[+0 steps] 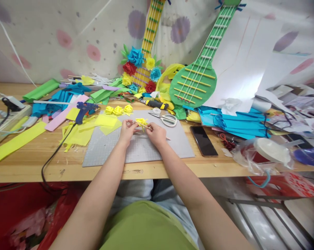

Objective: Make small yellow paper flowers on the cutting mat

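Observation:
Over the grey cutting mat [102,152], both my hands meet at a small yellow crepe paper flower [141,121]. My left hand [127,132] pinches the flower's left side, fingers closed. A thin wooden stick [147,127] is gripped in my right hand [157,133], its end touching the flower. What looks like its other end shows past the right side of that hand. Several finished yellow paper flowers [118,110] sit in a row at the mat's back edge. Scissors [167,119] lie behind my right hand, beside a small roll of tape [156,111].
A blue glue gun [82,111] with a trailing cord lies left, near yellow paper strips [78,133]. A phone [204,140] is right of the mat. A green paper-covered instrument [195,85] and a yellow one [149,38] lean behind. A bagged cup [266,152] stands right.

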Demonstrator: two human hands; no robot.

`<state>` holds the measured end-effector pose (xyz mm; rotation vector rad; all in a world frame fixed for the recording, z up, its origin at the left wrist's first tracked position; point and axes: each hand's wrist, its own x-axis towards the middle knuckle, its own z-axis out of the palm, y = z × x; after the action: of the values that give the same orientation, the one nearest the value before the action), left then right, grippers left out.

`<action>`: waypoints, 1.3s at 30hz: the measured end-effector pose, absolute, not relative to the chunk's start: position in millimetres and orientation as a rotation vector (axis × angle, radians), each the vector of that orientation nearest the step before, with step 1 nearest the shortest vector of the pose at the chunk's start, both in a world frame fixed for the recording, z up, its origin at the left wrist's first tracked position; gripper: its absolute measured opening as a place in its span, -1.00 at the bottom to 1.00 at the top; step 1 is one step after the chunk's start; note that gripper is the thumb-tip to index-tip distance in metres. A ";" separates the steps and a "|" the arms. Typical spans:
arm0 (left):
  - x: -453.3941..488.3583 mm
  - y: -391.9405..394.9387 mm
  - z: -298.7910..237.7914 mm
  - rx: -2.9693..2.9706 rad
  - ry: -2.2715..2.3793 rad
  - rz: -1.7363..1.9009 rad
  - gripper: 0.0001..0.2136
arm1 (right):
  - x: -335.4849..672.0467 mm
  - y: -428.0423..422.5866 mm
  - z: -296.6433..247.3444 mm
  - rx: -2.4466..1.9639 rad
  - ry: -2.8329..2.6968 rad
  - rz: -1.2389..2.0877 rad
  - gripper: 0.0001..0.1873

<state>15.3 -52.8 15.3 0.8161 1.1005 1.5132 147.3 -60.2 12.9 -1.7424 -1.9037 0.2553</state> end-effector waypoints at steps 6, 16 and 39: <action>26.3 -62.3 13.4 0.876 1.040 1.385 -0.63 | 147.4 -60.1 15.2 -1.766 -1.769 0.239 -0.80; 31.3 -68.2 21.3 0.713 1.020 1.376 -0.69 | 147.9 -59.7 14.2 -1.771 -1.733 0.250 -0.80; 33.0 -67.6 11.6 1.022 1.144 1.500 -0.50 | 146.7 -58.3 12.1 -1.857 -1.800 0.252 -0.81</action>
<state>33.0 -67.6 11.6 1.0225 1.1437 1.4999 146.7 -58.3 12.1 -1.8569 -1.7996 0.2522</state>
